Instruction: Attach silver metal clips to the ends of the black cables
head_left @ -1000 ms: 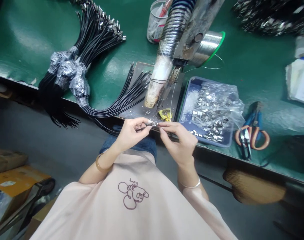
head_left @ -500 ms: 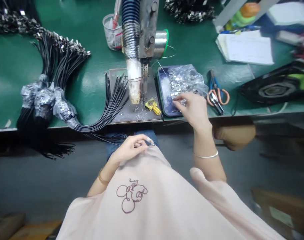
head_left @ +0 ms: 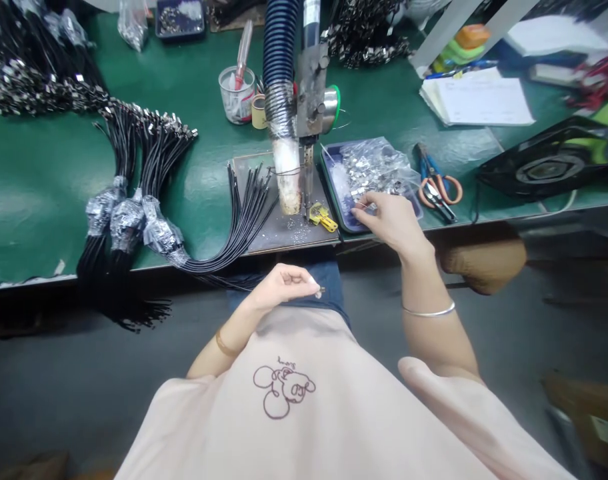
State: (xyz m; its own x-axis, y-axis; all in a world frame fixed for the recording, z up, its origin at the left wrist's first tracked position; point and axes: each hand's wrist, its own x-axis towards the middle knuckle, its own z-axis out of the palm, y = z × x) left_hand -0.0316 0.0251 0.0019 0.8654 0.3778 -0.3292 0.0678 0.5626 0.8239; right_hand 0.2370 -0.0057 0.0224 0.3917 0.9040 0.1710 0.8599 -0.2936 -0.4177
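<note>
R hand [head_left: 397,223] is nearer: palm down over the tray's [head_left: 333,183] near edge, grip narrow, contents can't tell. Small metal parts [head_left: 367,172] lie in the tray, just beyond R fingertips, axes mixed. L hand [head_left: 284,287], left of & nearer the body than the tray, pinches 1 metal-ended piece [head_left: 322,291].

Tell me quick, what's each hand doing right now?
Left hand: closed, pinching a tiny piece.
Right hand: at the blue tray; can't tell whether it's holding anything.
</note>
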